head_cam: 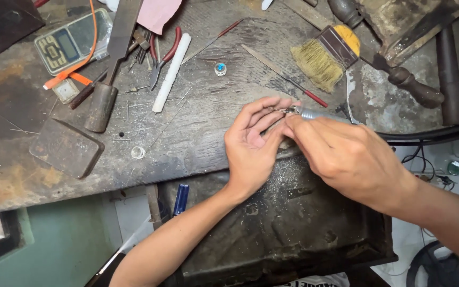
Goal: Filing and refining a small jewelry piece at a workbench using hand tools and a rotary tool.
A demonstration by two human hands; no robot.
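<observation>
My left hand (pixel 251 146) pinches a small metal piece (pixel 281 111) between thumb and fingertips at the worn workbench's front edge. My right hand (pixel 346 154) grips a silver rotary handpiece (pixel 314 114), with its tip meeting the metal piece. Both hands press together above a dark metal catch tray (pixel 293 234) that hangs below the bench. The piece is mostly hidden by my fingers.
On the bench (pixel 197 133) lie a flat file with wooden handle (pixel 107 79), red-handled pliers (pixel 163 56), a white stick (pixel 171 72), a small scale (pixel 67 45), a dark block (pixel 65 148), a bristle brush (pixel 322 58), a thin red-tipped tool (pixel 288 77) and a hammer (pixel 399 74).
</observation>
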